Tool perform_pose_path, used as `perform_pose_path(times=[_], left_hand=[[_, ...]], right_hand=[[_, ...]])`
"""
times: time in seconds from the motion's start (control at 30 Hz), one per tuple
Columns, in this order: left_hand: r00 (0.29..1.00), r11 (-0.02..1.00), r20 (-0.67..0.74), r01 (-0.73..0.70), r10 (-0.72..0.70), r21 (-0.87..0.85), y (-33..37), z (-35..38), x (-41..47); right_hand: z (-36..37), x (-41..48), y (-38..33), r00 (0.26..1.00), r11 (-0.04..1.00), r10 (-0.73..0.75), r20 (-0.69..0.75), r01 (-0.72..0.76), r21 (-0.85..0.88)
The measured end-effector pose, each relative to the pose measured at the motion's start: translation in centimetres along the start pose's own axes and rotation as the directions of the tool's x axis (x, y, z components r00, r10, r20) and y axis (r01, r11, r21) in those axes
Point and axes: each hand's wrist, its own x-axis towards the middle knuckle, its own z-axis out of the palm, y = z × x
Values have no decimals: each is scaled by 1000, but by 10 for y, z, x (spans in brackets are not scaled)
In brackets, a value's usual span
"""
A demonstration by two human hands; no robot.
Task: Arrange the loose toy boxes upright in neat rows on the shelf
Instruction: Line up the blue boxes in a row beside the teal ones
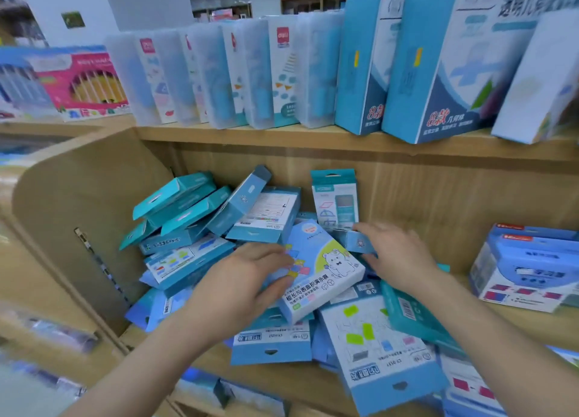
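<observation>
Now, L hand (244,278) w/ grip on bear box (326,269), R hand (398,253) w/ pinch on small box (355,242).

The single head-worn camera stands close before a wooden shelf unit and looks forward and down, its wide lens bowing the edges. The upper shelf (250,137) runs across the top of the frame, and the lower shelf (297,382) with its heap of toy boxes (260,216) fills the centre. Both forearms enter from the bottom edge, with the left hand (241,278) and right hand (398,253) near mid-frame.
</observation>
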Motion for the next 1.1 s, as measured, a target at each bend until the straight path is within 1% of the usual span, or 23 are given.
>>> perform_pose_path(times=[0.07,0.1,0.13,0.17,0.2,0.23,0.3,0.37,0.4,0.43,0.47,0.57,0.63,0.7,0.73,0.8,0.83,0.87,0.93,0.97,1.0,1.03,1.1], left_hand=[[1000,1000,19,-8,8,6,-6,0,0],[1000,1000,17,-11,11,20,-7,1,0],[1000,999,-5,-19,20,33,-8,2,2],[999,999,-35,-19,20,35,-6,2,4],[997,1000,-75,-17,18,17,-5,1,7],[993,1000,-120,-5,3,-17,-2,1,10],[974,988,-220,23,-57,-154,6,-2,16],[959,921,-243,41,-145,-388,20,-7,22],[959,856,-215,51,-187,-515,27,-10,25],[966,773,-151,70,-211,-630,32,-11,28],[974,705,-90,84,-206,-704,37,-11,32],[996,606,22,67,-82,-793,46,-4,37],[994,465,91,106,-55,-879,55,-1,35],[989,338,130,146,-69,-930,63,2,32],[988,303,129,150,-89,-941,67,3,29],[986,269,114,144,-124,-952,72,11,23],[986,257,106,136,-130,-957,73,15,21],[986,248,98,129,-132,-960,75,17,19],[989,270,67,101,-133,-958,78,24,16],[991,297,45,82,-129,-951,79,27,15],[992,325,24,65,-127,-943,81,30,13],[992,359,3,49,-127,-932,83,33,12],[992,427,-18,37,-125,-903,92,40,8]], right_hand=[[-2,-1,-4,997,999,32,-74,-33,-4],[-8,-3,-3,986,997,57,-157,-47,69],[-17,-5,-1,965,979,97,-245,-48,197],[-28,-10,1,935,933,148,-322,-25,358],[-40,-15,4,908,853,205,-365,18,522],[-50,-22,6,888,742,259,-381,70,666],[-64,-35,4,878,482,334,-343,153,862],[-66,-45,-4,895,251,367,-253,167,954],[-65,-49,-9,906,138,376,-193,151,979],[-64,-51,-15,915,40,378,-139,134,990],[-63,-53,-20,922,-44,377,-93,118,992],[-63,-58,-34,939,-215,343,12,67,974],[-64,-59,-39,942,-265,333,50,43,963],[-64,-60,-42,932,-267,355,67,33,963],[-64,-61,-44,921,-250,383,70,30,968],[-63,-63,-47,889,-156,456,40,36,987],[-61,-64,-48,869,-73,495,2,39,997],[-60,-66,-49,845,38,533,-47,32,999],[-57,-72,-48,807,302,566,-167,-15,953],[-58,-76,-48,798,407,566,-206,-54,912],[-60,-82,-49,796,489,561,-227,-97,867],[-63,-89,-51,806,548,547,-225,-142,824],[-71,-102,-58,840,627,513,-174,-229,744]])
